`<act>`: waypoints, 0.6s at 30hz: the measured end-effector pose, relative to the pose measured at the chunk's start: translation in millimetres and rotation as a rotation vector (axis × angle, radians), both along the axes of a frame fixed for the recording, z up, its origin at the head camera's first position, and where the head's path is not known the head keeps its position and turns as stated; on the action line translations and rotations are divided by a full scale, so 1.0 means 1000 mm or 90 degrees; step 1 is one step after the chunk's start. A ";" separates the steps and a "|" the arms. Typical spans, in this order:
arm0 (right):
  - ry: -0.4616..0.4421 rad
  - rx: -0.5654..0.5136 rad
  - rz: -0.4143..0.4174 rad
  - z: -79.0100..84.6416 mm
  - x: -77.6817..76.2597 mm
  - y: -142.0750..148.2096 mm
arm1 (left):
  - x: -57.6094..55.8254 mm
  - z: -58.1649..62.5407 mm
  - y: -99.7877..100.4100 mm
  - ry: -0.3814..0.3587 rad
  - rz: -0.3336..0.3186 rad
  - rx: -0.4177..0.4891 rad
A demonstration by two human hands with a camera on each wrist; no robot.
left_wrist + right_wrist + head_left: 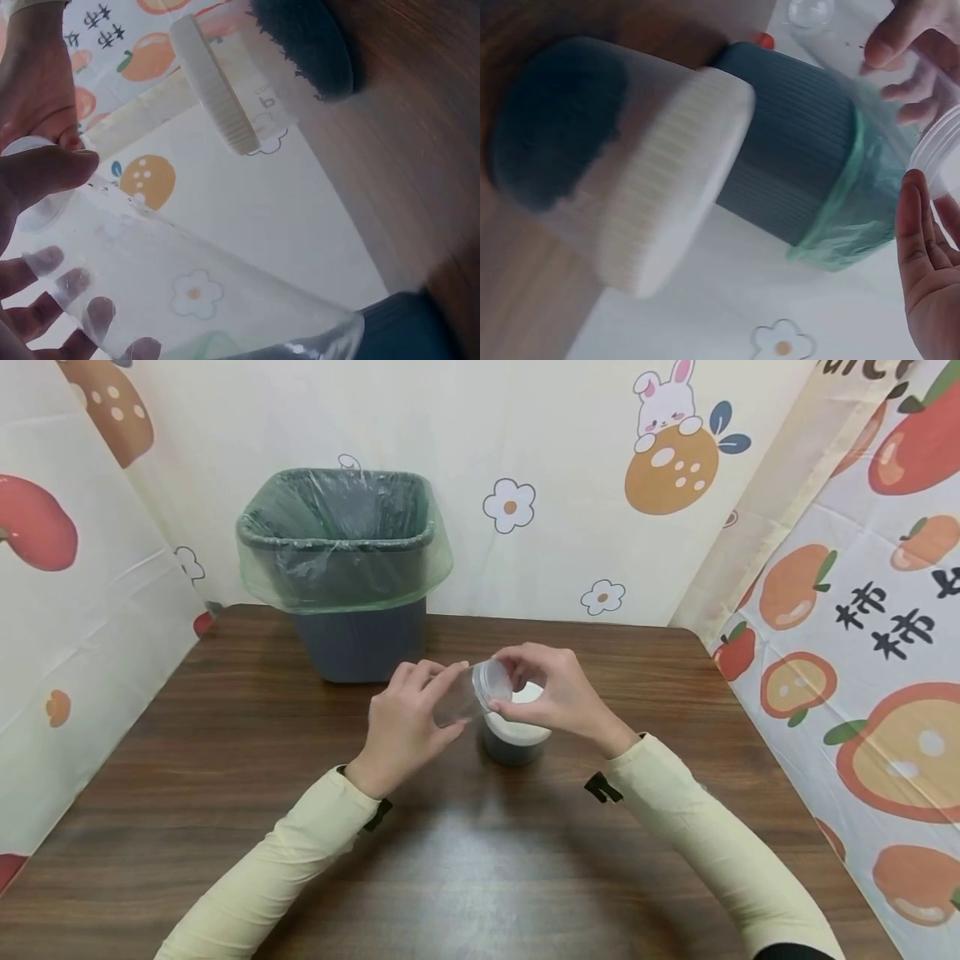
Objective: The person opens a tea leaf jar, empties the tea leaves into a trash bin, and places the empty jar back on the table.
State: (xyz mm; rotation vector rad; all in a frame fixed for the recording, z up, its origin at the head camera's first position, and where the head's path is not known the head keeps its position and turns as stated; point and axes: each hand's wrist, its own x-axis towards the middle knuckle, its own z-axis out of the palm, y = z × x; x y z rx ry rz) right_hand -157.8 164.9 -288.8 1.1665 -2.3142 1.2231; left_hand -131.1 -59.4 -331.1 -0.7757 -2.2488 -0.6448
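A clear plastic jar (456,700) is tilted above the table, held from both ends. My left hand (403,714) grips its body, with the fingertips showing through the clear wall in the left wrist view. My right hand (558,693) pinches the jar's ringed, translucent end (491,683) between thumb and fingers; I cannot tell whether that end is a lid or the bare mouth. Just under the right hand, a second tub (513,743) stands on the table, with a ribbed white lid (679,180) and dark contents (562,124) inside.
A dark bin (360,639) with a green plastic liner (348,581) stands at the back left of the wooden table (465,877). Fruit-printed cloth (555,443) hangs behind the table and along both sides.
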 end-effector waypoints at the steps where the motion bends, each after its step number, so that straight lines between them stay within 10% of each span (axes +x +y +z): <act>1: 0.011 0.004 0.002 0.002 -0.002 -0.002 | -0.001 0.000 0.000 -0.012 -0.003 0.020; 18: 0.096 0.065 0.030 0.027 -0.030 -0.049 | -0.023 -0.009 -0.008 -0.182 -0.035 0.255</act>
